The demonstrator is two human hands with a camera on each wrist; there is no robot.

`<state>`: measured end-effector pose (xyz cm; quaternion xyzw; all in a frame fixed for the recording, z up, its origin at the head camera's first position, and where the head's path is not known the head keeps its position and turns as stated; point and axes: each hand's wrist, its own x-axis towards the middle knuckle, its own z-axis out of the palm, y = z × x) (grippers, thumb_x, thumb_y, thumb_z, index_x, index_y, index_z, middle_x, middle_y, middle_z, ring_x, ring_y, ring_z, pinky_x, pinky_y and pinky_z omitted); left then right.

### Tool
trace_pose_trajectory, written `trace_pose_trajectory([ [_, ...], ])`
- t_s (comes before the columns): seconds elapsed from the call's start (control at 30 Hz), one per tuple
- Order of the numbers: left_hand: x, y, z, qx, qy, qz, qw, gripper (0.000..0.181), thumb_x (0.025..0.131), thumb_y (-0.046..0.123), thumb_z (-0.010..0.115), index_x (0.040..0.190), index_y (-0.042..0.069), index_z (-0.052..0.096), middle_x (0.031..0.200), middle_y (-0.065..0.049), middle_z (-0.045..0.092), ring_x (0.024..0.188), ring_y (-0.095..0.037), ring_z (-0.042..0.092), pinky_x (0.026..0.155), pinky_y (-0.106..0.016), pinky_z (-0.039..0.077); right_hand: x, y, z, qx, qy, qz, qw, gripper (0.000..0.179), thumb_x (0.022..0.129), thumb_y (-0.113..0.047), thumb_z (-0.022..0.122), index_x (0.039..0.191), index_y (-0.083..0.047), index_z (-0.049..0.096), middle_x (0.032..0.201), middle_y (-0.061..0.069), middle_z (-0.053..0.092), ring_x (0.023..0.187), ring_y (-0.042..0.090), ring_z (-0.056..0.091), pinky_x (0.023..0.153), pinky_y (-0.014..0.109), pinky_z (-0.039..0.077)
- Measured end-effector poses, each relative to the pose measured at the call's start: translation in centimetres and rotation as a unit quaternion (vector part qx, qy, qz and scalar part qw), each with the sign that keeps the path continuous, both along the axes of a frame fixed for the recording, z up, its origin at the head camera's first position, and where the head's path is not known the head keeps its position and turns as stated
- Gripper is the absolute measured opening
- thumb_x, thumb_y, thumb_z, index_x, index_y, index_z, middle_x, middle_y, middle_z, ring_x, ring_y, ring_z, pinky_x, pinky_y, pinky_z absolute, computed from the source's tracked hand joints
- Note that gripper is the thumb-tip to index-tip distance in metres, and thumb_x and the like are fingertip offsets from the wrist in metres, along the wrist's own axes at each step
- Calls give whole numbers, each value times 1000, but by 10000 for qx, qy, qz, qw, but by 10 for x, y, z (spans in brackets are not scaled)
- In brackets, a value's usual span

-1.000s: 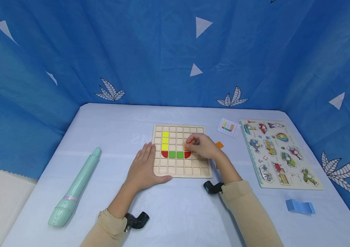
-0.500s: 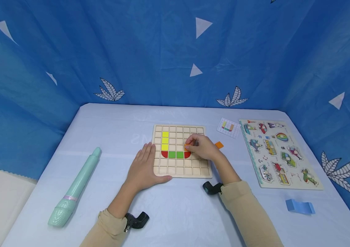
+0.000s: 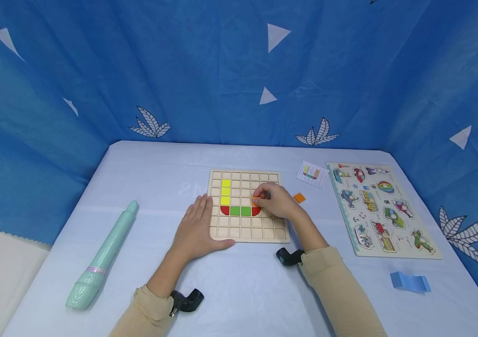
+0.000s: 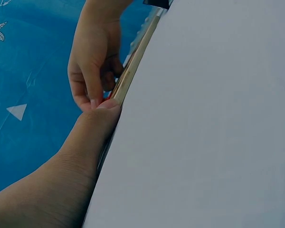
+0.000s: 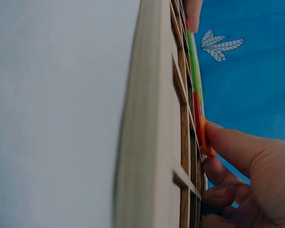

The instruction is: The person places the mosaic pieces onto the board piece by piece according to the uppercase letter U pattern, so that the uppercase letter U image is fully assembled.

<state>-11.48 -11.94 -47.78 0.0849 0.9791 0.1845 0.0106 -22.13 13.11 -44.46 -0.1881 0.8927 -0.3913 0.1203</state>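
In the head view, a square wooden grid board (image 3: 245,232) lies on the table. My left hand (image 3: 196,231) rests at its left side, fingers straight by the edge and thumb at the near left corner. With thumb and forefinger, my right hand (image 3: 278,200) pinches an orange square tile (image 5: 205,137), tilted at the grid just above the right-hand red tile (image 3: 256,211). A column of yellow tiles (image 3: 225,192), another red tile (image 3: 224,211) and two green tiles (image 3: 240,211) sit in the grid. My right hand hides some cells behind it.
Another orange tile (image 3: 299,198) lies right of the board, beside a pattern card (image 3: 312,174). Farther right are a picture puzzle board (image 3: 384,210) and a blue curved block (image 3: 410,282). A mint-green toy microphone (image 3: 101,257) lies at the left.
The pinched orange tile has tilted slightly in my right fingers, and that forearm has shifted a little left. An orange bit beside the right wrist has gone from sight. My left hand stays still.
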Motion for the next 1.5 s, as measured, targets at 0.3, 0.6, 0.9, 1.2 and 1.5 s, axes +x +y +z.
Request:
trace_pose_trajectory([
  [0.3, 0, 0, 0, 0, -1, 2, 10000, 134, 67, 89, 57, 159, 3, 13, 168, -12, 9, 157, -27, 6, 126, -48, 15, 0, 0, 0, 79, 22, -50, 10000, 4, 92, -20, 72, 93, -16, 71, 92, 2, 59, 84, 18, 53, 74, 31, 46],
  [0.6, 0, 0, 0, -19, -40, 8, 10000, 134, 67, 89, 58, 159, 3, 13, 168, -12, 9, 157, -27, 5, 126, -47, 15, 0, 0, 0, 218, 11, -173, 9996, 6, 91, -22, 73, 96, -18, 72, 92, 1, 60, 87, 19, 54, 77, 31, 46],
  [0.9, 1, 1, 0, 30, -75, 37, 10000, 133, 67, 87, 59, 159, 3, 13, 168, -12, 9, 157, -27, 5, 126, -48, 14, 6, 16, 9, -87, -77, -412, 9991, 17, 96, -25, 66, 109, -15, 70, 90, 4, 57, 74, 21, 51, 62, 29, 41],
  [1.2, 1, 1, 1, 86, -17, 14, 10000, 132, 67, 86, 61, 159, 3, 13, 168, -13, 9, 157, -28, 6, 126, -49, 14, 3, 54, 11, 17, -80, -883, 9961, 16, 95, -26, 67, 108, -16, 70, 92, 5, 56, 72, 23, 48, 57, 27, 41],
  [1.5, 1, 1, 1, 53, -6, 21, 10000, 132, 67, 86, 59, 159, 4, 12, 168, -12, 8, 157, -27, 5, 126, -48, 14, 2, 90, 6, 251, 159, -1166, 9927, 20, 95, -24, 68, 109, -11, 70, 94, 7, 57, 81, 24, 50, 65, 30, 41],
])
